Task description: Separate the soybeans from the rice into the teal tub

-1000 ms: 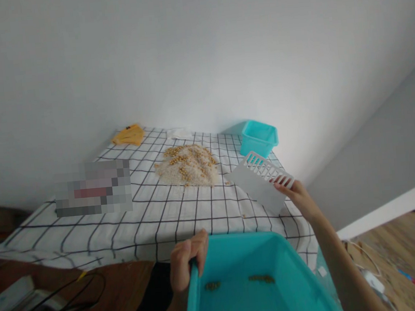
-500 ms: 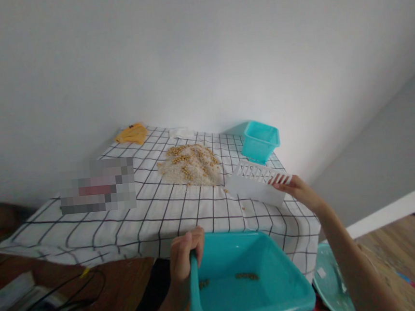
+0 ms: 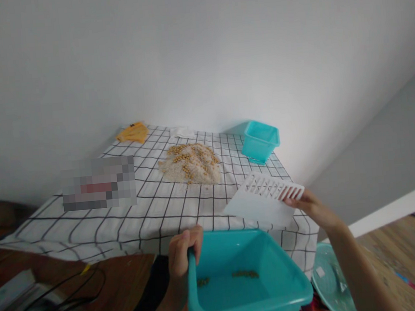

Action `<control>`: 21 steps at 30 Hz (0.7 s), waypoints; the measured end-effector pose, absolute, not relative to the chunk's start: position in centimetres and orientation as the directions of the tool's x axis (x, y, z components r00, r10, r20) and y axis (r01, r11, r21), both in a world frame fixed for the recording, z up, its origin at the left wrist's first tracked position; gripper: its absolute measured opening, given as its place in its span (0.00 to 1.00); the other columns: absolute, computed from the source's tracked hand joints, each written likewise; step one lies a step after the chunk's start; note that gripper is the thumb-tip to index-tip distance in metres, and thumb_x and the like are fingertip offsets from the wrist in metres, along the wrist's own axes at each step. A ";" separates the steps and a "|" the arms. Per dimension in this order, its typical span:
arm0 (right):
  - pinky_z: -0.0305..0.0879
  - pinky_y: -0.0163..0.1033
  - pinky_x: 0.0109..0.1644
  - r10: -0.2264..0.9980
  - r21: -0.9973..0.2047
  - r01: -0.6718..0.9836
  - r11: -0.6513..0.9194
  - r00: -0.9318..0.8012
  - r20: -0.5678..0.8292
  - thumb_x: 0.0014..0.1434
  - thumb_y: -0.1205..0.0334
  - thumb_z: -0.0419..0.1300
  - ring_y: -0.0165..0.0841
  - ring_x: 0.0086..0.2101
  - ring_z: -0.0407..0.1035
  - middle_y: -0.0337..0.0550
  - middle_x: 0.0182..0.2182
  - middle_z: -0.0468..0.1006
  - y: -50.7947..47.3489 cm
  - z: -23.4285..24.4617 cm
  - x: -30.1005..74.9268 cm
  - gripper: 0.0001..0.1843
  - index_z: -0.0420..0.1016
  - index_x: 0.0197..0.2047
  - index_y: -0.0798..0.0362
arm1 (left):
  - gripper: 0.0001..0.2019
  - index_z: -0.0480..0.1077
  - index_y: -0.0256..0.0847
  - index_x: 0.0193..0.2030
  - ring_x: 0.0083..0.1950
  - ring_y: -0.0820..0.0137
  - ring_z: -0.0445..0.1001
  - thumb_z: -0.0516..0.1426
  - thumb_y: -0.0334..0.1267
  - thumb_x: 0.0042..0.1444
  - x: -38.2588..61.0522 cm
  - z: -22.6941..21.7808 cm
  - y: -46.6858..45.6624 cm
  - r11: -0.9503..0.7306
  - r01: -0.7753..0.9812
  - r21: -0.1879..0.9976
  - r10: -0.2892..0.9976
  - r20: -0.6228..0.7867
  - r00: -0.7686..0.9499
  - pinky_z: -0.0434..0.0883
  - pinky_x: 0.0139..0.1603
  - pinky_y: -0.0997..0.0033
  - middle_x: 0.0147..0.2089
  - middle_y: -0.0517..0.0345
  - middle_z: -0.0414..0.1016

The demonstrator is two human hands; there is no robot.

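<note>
While the left hand (image 3: 185, 250) clasps a teal bin (image 3: 234, 252) at its left rim, the right hand (image 3: 308, 204) grips a white slotted sheet (image 3: 261, 208) over the checked cloth (image 3: 152, 209), front-right of the grain pile (image 3: 193, 165); cloth contact unclear.

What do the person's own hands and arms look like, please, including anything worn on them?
The left hand and right hand are ungloved, with nothing visibly worn. The left forearm and right forearm look bare. Black cloth shows by the left one; whether it is a sleeve is unclear.
</note>
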State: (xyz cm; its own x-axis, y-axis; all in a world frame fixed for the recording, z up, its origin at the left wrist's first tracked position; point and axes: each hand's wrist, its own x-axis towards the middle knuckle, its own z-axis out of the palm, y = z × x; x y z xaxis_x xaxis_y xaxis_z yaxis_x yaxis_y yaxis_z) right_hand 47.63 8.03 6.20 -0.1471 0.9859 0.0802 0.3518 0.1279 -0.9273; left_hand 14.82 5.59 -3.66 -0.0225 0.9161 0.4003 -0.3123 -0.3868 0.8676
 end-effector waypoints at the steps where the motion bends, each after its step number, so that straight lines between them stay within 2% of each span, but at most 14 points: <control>1: 0.71 0.52 0.58 0.988 -0.932 0.334 0.143 -0.106 0.113 0.54 0.48 0.71 0.48 0.51 0.77 0.45 0.48 0.85 8.1 6.1 47.8 0.20 0.85 0.48 0.47 | 0.35 0.56 0.43 0.10 0.19 0.68 0.55 0.42 0.50 0.71 14.5 -3.7 5.7 -0.389 -0.320 0.864 0.912 0.409 -0.005 0.56 0.27 0.61 0.11 0.59 0.55; 4: 0.70 0.52 0.58 0.980 -0.929 0.320 0.183 0.013 0.198 0.54 0.45 0.70 0.49 0.50 0.77 0.46 0.46 0.85 8.9 5.8 48.1 0.20 0.86 0.46 0.48 | 0.37 0.60 0.43 0.10 0.18 0.67 0.57 0.41 0.52 0.71 12.7 -3.4 6.3 -0.387 -0.333 0.860 0.894 0.439 0.094 0.59 0.26 0.61 0.11 0.57 0.58; 6: 0.69 0.51 0.58 0.972 -0.920 0.335 0.204 0.043 0.231 0.55 0.44 0.69 0.48 0.49 0.77 0.46 0.45 0.86 9.6 5.7 47.9 0.20 0.85 0.44 0.49 | 0.37 0.62 0.43 0.09 0.17 0.67 0.60 0.44 0.55 0.69 11.0 -2.8 6.8 -0.389 -0.343 0.855 0.863 0.468 0.188 0.63 0.27 0.60 0.11 0.55 0.61; 13: 0.70 0.48 0.55 0.970 -0.899 0.370 0.235 -0.026 0.243 0.56 0.42 0.67 0.46 0.46 0.77 0.46 0.42 0.85 11.9 5.6 44.4 0.20 0.85 0.41 0.50 | 0.37 0.67 0.43 0.10 0.17 0.68 0.62 0.46 0.57 0.68 6.1 -0.2 8.7 -0.390 -0.321 0.863 0.827 0.481 0.292 0.64 0.27 0.62 0.11 0.55 0.63; 21: 0.72 0.48 0.48 0.980 -0.883 0.425 0.197 -0.085 0.178 0.53 0.41 0.68 0.45 0.40 0.77 0.45 0.36 0.85 14.0 5.6 41.2 0.21 0.85 0.36 0.51 | 0.36 0.65 0.44 0.11 0.19 0.65 0.63 0.43 0.55 0.70 4.0 -2.2 8.3 -0.396 -0.258 0.881 0.838 0.462 0.291 0.65 0.28 0.61 0.12 0.54 0.64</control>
